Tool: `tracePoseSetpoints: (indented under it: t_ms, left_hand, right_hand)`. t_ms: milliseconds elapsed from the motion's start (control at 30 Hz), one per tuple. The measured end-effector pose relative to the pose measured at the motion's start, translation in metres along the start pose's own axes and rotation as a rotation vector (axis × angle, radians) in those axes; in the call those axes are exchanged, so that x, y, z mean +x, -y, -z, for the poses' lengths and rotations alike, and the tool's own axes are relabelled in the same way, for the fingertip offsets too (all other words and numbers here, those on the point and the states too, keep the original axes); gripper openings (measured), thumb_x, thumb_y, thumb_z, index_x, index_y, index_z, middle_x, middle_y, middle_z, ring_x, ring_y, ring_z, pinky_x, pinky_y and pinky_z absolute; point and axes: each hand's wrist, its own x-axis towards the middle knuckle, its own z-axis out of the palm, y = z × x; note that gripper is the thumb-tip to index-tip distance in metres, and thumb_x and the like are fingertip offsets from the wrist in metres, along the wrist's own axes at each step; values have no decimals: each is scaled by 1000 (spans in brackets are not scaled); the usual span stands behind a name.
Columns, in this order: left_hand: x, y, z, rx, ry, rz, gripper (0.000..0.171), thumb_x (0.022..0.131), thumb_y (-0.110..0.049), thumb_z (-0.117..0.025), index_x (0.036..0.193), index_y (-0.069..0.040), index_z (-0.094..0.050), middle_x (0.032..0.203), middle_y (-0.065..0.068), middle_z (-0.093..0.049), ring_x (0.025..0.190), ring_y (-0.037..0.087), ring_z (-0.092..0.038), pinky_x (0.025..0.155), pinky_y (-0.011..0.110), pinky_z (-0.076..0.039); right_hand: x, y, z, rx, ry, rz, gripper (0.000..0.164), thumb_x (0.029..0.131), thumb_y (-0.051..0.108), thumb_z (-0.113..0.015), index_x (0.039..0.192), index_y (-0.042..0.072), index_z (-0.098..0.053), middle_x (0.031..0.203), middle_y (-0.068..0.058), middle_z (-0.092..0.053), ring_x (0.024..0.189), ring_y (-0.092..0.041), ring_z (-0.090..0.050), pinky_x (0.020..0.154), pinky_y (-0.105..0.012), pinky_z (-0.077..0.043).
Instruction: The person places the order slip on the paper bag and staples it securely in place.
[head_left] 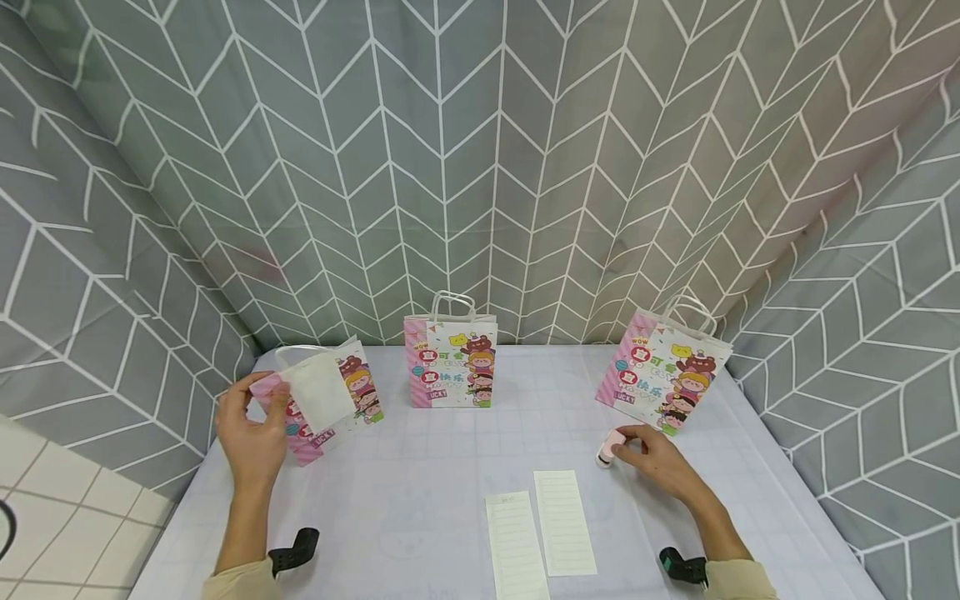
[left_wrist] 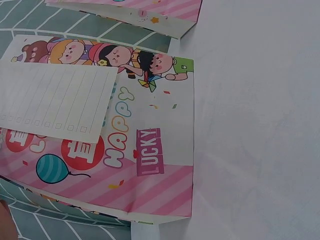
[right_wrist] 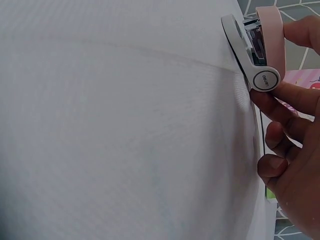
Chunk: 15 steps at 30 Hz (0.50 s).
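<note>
Can't see inside the left bag or right bag, btw. Left hand has the left one's edge pinched, thumb in front; right hand is near the other. Paper slip lies on the left bag's front, little pink stapler is pinched in the right hand.

In the right hand, the stapler looked smooth plastic; by the left hand lay matt notepaper!
</note>
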Motion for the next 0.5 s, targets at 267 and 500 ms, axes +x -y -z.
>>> tracePoseSetpoints:
  t_ms: [267,500]
  left_hand:
    - [0,0,0,10,-2,42,41,83,2,-76,123,1,-66,101,-22,-57,100,-5,-48,85,27,-25]
    - [-2,-29,0,-59,-30,62,49,83,6,-72,130,5,-56,120,13,-65,105,2,-51,86,26,-25]
  right_hand:
    - [0,-1,-1,0,-6,38,54,97,38,-65,135,0,-60,125,-15,-60,101,-25,-50,85,-41,-44]
    - [1,-3,-2,27,-45,39,57,95,40,-68,139,5,-56,124,-13,-59,101,-24,-50,85,-40,-42]
